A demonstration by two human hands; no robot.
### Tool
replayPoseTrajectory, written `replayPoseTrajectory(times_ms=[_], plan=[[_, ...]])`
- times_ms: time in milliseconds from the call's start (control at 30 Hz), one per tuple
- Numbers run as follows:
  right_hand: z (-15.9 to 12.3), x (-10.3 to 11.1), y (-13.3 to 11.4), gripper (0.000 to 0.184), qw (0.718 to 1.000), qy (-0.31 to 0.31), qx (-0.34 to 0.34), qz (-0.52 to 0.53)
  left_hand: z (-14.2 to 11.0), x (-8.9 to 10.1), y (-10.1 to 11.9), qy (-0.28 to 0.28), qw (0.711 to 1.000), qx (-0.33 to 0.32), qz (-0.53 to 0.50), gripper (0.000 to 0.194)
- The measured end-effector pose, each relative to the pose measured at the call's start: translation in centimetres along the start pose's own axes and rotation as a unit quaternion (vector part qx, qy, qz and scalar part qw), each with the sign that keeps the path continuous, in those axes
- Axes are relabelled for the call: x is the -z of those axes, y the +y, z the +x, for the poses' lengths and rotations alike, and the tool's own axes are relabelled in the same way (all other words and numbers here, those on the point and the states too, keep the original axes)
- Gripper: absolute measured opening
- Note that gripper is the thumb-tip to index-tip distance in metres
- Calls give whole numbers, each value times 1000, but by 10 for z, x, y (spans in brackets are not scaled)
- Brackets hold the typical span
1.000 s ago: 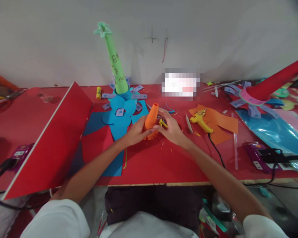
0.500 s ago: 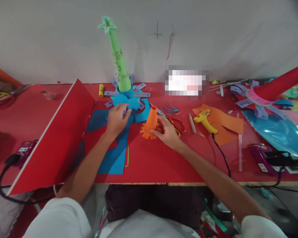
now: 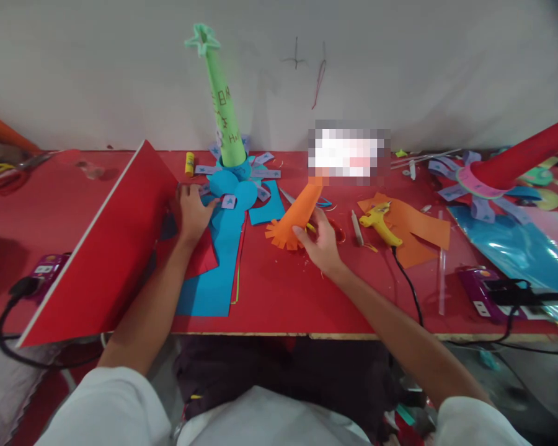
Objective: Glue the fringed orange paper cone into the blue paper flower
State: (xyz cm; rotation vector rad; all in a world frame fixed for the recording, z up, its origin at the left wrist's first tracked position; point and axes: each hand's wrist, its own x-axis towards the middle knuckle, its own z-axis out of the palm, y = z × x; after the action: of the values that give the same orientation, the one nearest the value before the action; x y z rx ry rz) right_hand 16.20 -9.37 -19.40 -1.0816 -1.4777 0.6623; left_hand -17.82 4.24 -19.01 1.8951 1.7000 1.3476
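Note:
My right hand holds an orange paper cone by its side, near the fringed base. The cone leans with its narrow end up and to the right. My left hand is over the blue paper sheet beside a standing red board; its thumb is apart from the fingers, whose tips are partly hidden. Just right of it, blue paper circles lie before a tall green paper tube with a star on top. Red-handled scissors lie partly hidden behind my right hand.
A yellow glue gun rests on orange paper, its cord running off the front edge. A glue stick stands at the back. To the right are a purple power strip and a red paper cone.
My right hand has taken hold of the orange cone, which was upright, and tilted it to the right. My left hand has moved left from the blue circles towards the red board.

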Motion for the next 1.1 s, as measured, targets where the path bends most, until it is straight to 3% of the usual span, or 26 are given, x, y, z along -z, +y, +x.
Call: replayPoseTrajectory(times_ms=[100, 200, 233, 300, 400, 533, 667, 800, 833, 900, 1000, 1100], plan=[[1, 3, 0, 61, 998, 56, -14, 23, -8, -3, 18, -11, 994, -87, 70, 40], [2, 5, 3, 62, 997, 75, -24, 25, -31, -16, 46, -119, 975, -171, 80, 53], [3, 6, 5, 62, 997, 74, -27, 23, -41, -22, 55, -186, 952, -220, 105, 53], [3, 6, 7, 60, 997, 71, -30, 16, -56, -34, 71, -240, 920, -268, 156, 53], [3, 6, 8, 58, 997, 71, -28, 16, -66, -46, 80, -247, 911, -261, 201, 50], [2, 6, 6, 55, 995, 78, -43, 34, -61, -47, 69, -241, 923, -238, 183, 36], [2, 8, 7, 53, 996, 74, -47, 29, -55, -39, 61, -123, 976, -177, 23, 15], [3, 10, 10, 49, 996, 82, -28, 4, -32, -17, 57, 18, 990, -124, -60, 15], [4, 11, 10, 48, 996, 81, -24, -2, -23, -11, 53, 83, 989, -91, -86, 14], [5, 12, 11, 48, 997, 79, -17, -12, -4, -1, 42, 247, 933, 88, -248, 23], [8, 14, 10, 47, 997, 73, -16, -25, 14, 3, 22, 248, 896, 206, -306, 31], [9, 15, 10, 45, 997, 69, -19, -31, 13, -4, 10, 228, 882, 243, -333, 37]])
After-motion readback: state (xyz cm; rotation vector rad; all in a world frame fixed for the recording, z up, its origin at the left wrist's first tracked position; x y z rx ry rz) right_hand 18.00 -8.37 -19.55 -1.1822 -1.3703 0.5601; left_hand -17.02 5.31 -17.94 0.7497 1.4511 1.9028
